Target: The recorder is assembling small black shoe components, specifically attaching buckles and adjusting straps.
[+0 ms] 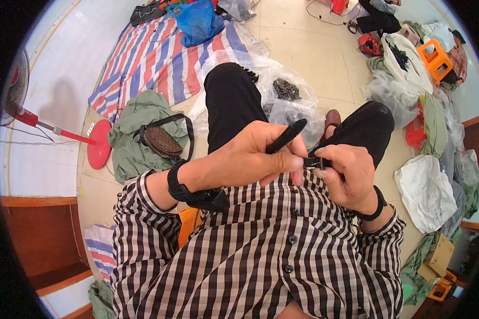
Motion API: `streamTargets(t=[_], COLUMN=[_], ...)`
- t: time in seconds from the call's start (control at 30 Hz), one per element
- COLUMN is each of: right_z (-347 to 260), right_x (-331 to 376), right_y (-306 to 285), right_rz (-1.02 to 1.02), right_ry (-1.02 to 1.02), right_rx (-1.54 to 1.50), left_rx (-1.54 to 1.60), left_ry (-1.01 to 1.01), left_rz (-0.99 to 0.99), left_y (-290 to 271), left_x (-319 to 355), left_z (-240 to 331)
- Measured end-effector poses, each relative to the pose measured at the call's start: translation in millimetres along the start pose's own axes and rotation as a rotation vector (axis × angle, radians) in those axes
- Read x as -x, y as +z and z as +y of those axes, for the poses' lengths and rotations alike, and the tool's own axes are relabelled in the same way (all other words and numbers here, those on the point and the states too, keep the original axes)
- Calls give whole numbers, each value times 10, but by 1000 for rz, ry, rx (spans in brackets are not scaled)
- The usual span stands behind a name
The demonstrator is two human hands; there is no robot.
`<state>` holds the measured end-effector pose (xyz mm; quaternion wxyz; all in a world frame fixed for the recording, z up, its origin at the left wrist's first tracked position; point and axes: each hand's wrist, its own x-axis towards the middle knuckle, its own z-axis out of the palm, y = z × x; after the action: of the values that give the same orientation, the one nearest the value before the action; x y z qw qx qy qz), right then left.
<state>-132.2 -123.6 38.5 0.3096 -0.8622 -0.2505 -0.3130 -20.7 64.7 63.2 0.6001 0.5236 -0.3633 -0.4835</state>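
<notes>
The left hand (258,154) grips a black strap (287,135), its end pointing to two o'clock; at three o'clock, the right hand's (348,173) fingertips pinch the buckle (318,163). Apparently strap and buckle are being fitted; next calls for steady pinching.

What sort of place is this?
Perhaps a small, informal indoor workshop: a striped sheet lies on the tiled floor, small dark pieces are heaped in or on clear plastic, and the seated person holds a black strap-like piece.
</notes>
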Motion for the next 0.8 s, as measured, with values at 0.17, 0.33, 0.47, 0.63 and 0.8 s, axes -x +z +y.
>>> streamTargets(t=[0.17,0.33,0.47,0.63,0.8], right_z=[8,-23,-81,-170,-201], right_x=[-25,-59,-25,13,-30], right_y=[27,46,66,100,65], right_rz=[14,33,118,224,199], right_ry=[-23,-29,73,327,399], right_rx=[-13,-65,-54,-213,-323], left_rx=[-81,-8,32,28,-12], left_ry=[-50,-133,-129,-79,-73], left_rz=[-36,-84,-113,-148,-125], left_y=[-59,-22,-34,-21,-17], left_x=[-19,6,23,34,60], left_z=[76,105,184,274,315])
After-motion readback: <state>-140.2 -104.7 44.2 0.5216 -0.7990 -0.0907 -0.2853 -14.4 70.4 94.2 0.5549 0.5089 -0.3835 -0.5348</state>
